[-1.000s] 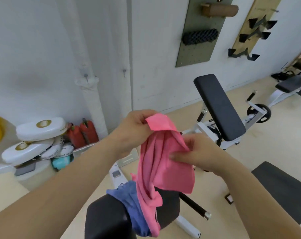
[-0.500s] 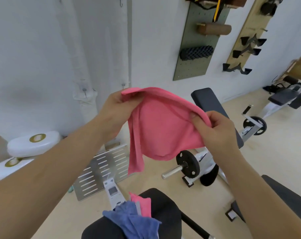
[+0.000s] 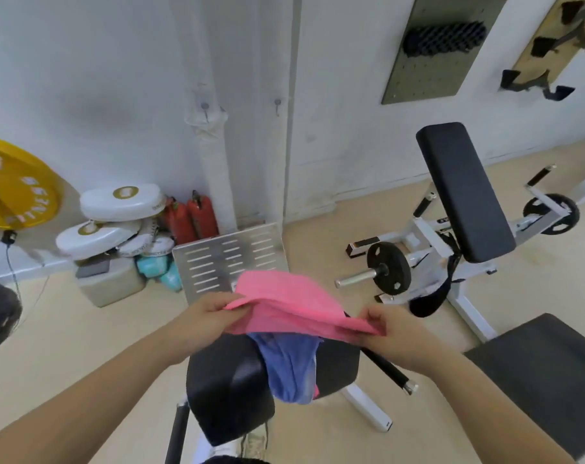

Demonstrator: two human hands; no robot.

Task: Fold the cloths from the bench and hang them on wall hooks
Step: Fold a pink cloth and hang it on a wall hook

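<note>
Pink cloth [image 3: 284, 303] – btwn both hands, stretched

No readable text from where I stand. Yellow plate [image 3: 14, 182] has white lettering round rim, too blurred to make out. White pads [image 3: 122, 200] carry gold logos, illegible.

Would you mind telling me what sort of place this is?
Most likely a small gym: a black padded incline bench, a yellow weight plate against the wall, and a black foam roller on a pegboard.
</note>
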